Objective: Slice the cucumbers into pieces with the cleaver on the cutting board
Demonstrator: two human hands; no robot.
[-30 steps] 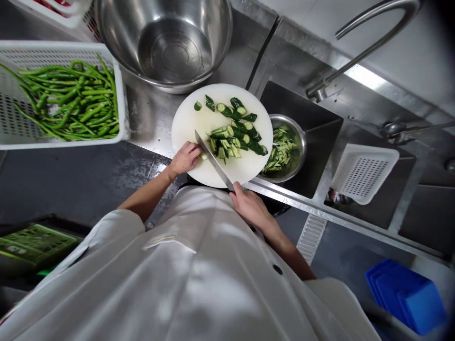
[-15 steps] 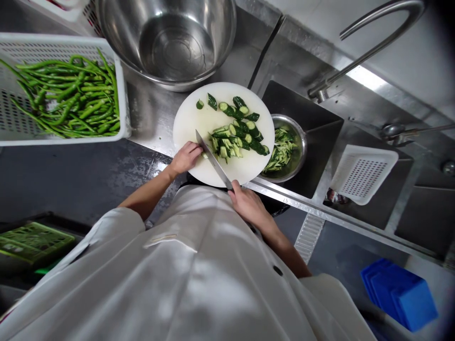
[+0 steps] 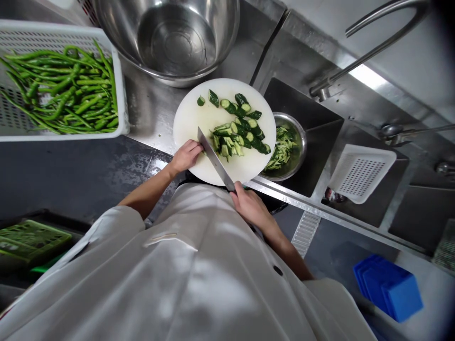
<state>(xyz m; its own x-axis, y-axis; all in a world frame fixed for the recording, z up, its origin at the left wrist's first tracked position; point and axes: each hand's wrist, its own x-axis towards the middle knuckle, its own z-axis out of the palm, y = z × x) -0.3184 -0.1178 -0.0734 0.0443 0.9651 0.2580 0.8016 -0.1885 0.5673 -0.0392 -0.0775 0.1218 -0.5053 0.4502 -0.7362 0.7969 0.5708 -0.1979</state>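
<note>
A round white cutting board (image 3: 188, 109) carries several cucumber chunks (image 3: 252, 128) and a heap of cut slices (image 3: 227, 144). My right hand (image 3: 249, 203) is closed round the handle of a knife (image 3: 216, 163), whose blade lies slantwise over the board, left of the slices. At the board's left edge, my left hand (image 3: 187, 155) has its fingers bent together beside the blade, on a small piece mostly hidden under the fingertips. Just right of the board, a metal bowl (image 3: 304, 147) holds thin cucumber slices.
A large steel bowl (image 3: 227, 28) stands behind the board. Long green peppers (image 3: 74, 92) fill a white basket (image 3: 122, 104) at left. Sinks, a tap (image 3: 369, 57) and a white perforated basket (image 3: 362, 173) are at right. Blue bins (image 3: 389, 286) sit low at right.
The view has shifted slightly. Both hands and the knife hold nearly the same places over the board, with the right hand still round the handle.
</note>
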